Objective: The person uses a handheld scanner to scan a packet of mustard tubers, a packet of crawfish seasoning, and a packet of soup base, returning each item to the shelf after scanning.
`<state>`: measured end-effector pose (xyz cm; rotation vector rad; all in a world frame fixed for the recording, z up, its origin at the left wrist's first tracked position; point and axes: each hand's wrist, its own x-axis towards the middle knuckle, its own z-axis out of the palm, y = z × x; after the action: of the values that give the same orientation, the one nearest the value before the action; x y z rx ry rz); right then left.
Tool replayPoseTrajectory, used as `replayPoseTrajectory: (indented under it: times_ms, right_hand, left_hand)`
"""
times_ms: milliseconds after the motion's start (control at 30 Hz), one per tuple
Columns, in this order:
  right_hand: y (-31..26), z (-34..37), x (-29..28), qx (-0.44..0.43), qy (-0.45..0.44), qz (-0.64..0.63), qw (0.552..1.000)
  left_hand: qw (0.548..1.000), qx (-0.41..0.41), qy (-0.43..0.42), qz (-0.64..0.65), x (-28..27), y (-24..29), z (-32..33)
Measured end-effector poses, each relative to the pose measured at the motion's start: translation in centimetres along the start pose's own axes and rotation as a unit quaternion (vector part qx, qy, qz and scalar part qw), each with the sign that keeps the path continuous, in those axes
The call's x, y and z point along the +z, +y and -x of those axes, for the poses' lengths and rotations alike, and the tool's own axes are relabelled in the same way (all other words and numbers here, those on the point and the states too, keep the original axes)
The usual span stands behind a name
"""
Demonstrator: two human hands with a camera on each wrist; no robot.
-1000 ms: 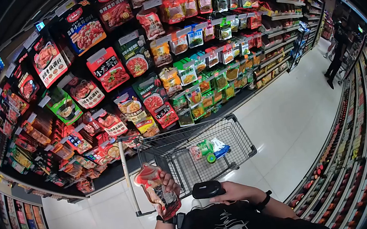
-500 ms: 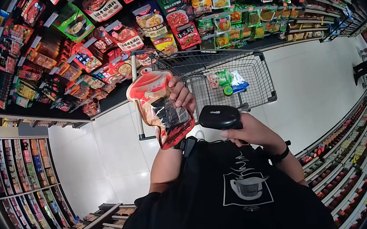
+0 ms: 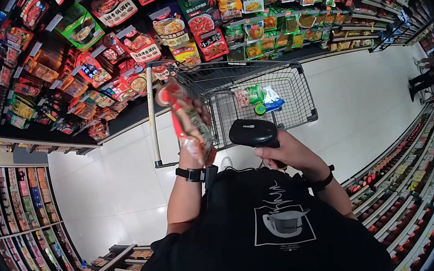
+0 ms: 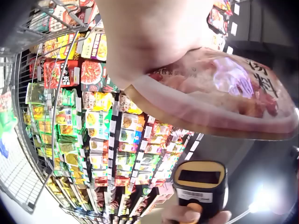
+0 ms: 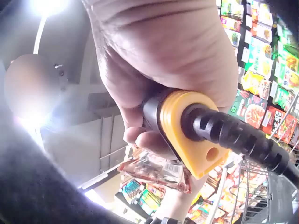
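My left hand (image 3: 202, 111) grips a red and clear plastic food packet (image 3: 186, 118), tilted steeply in the head view. Through the packet's clear side in the left wrist view, pale contents and large dark characters show. In my right hand (image 3: 287, 150) is a handheld barcode scanner (image 3: 252, 132), its black head level with the packet and apart from it. The scanner's yellow-framed window (image 4: 200, 177) faces the left wrist camera. From the yellow end of its handle (image 5: 180, 126) runs a thick black ribbed cable (image 5: 238, 135), with fingers wrapped round the grip.
A wire shopping cart (image 3: 300, 118) stands ahead, with a green package (image 3: 257, 95) and a blue and white bag (image 3: 274, 98) inside. Seasoning pouches (image 3: 171, 25) hang on the rack behind it. More shelves (image 3: 408, 167) line the right side; a person (image 3: 430, 76) stands far right.
The packet first rose toward the chest with its front showing, then turned more edge-on and shifted slightly left. The scanner stays in the right hand. The head view has tilted down.
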<state>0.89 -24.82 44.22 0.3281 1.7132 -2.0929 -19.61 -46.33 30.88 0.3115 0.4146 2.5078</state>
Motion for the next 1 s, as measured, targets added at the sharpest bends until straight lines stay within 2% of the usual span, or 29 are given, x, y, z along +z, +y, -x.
replayPoseTrajectory:
  times_ms: [33,67,267,367,533,833,933,967,1000]
  right_hand:
    - [0.3,-0.1,-0.3,0.002,0.001,-0.014,1.000]
    - [1.3,-0.6,-0.8,-0.010,-0.007,-0.031,0.999]
    - [1.5,-0.8,-0.4,0.010,-0.049,-0.049,0.998]
    - [1.6,-0.7,-0.4,0.014,-0.041,-0.053,0.998]
    - [1.4,-0.2,-0.2,0.020,-0.048,-0.065,0.997]
    - [1.4,0.1,-0.1,0.011,-0.049,-0.064,0.997]
    - [1.8,0.1,-0.1,-0.010,0.000,-0.048,0.999]
    - [2.0,0.0,-0.3,-0.018,0.025,-0.036,0.999]
    - [2.5,-0.2,-0.8,-0.020,0.054,-0.028,0.998]
  left_hand:
    - [0.997,-0.010,-0.074,0.036,1.6,0.4,-0.1]
    - [0.997,-0.010,-0.059,0.056,3.0,0.5,0.3]
    - [0.992,0.004,-0.120,0.037,1.7,-0.7,0.2]
    - [0.993,-0.023,-0.099,0.068,1.4,-0.4,0.5]
    - [0.992,-0.022,-0.090,0.091,0.8,-0.6,1.0]
    - [0.983,-0.016,-0.132,0.127,1.7,-1.4,1.0]
    - [0.992,-0.007,-0.114,0.062,0.1,-1.2,1.0]
    - [0.995,0.020,0.096,-0.031,-2.2,-1.2,1.7]
    - [0.980,0.023,0.159,-0.119,-0.8,-0.7,0.9]
